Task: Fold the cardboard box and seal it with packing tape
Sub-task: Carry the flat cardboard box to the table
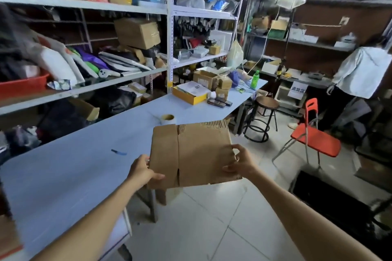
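A flattened brown corrugated cardboard box point(197, 154) is held in the air, nearly level, over the near corner of the pale blue worktop point(74, 165) and the tiled floor. It is unfolded, a crease and short flap slots divide its panels, and fluting shows along the far edge. The left hand point(144, 170) grips its left edge, thumb on top. The right hand point(241, 162) pinches the right edge. A roll of pale packing tape point(167, 118) stands on the worktop just beyond the box.
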Demonstrator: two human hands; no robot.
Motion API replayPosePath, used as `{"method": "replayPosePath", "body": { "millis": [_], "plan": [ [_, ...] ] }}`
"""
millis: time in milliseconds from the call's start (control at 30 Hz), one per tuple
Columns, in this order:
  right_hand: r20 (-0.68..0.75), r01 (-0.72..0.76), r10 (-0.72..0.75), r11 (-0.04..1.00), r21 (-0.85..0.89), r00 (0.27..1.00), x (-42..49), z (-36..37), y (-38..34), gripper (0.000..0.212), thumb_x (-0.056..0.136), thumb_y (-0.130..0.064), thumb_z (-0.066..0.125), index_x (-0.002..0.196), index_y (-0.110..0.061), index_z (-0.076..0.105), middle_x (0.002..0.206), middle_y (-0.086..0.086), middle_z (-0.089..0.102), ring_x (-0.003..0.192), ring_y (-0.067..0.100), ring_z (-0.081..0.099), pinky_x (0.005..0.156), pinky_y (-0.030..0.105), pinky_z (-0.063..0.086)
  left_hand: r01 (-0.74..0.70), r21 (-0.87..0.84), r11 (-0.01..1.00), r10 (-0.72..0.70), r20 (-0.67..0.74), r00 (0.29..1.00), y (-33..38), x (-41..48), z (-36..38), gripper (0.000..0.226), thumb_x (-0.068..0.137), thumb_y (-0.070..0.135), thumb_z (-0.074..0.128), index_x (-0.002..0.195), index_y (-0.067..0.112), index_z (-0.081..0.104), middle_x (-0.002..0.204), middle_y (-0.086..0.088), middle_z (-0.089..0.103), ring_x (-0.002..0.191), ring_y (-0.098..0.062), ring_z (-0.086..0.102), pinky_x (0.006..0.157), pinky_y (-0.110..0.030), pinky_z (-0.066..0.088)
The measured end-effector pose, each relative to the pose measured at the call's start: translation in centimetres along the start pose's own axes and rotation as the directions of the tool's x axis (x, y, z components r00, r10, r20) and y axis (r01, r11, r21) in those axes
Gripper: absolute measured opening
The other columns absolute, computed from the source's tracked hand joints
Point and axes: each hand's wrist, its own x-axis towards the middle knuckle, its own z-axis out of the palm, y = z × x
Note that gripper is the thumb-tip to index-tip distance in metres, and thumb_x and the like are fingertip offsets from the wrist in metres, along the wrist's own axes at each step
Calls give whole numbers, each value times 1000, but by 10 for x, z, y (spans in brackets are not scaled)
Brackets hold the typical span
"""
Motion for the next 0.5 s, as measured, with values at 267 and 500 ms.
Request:
{"method": "replayPosePath", "body": {
  "millis": [267, 500],
  "plan": [
    [94, 171, -161, 979, -110, 982, 192, -1, -14, 64, 71, -2, 73, 131, -13, 52, 73, -7, 49, 82, 17, 50, 69, 28, 42, 87, -51, 995, -95, -173, 980, 30, 115, 28, 80, 55, 7, 90, 122, 11, 46, 127, -11, 55, 102, -21, 50, 87, -33, 45],
    [281, 293, -241, 942, -162, 929, 311, 19, -51, 73, 76, -3, 70, 141, -13, 37, 94, 9, 60, 93, 29, 57, 73, 34, 47, 156, -102, 982, -181, -303, 936, 44, 178, 27, 97, 59, 14, 90, 136, 14, 33, 135, -13, 48, 117, -31, 52, 95, -42, 46]
  ]
}}
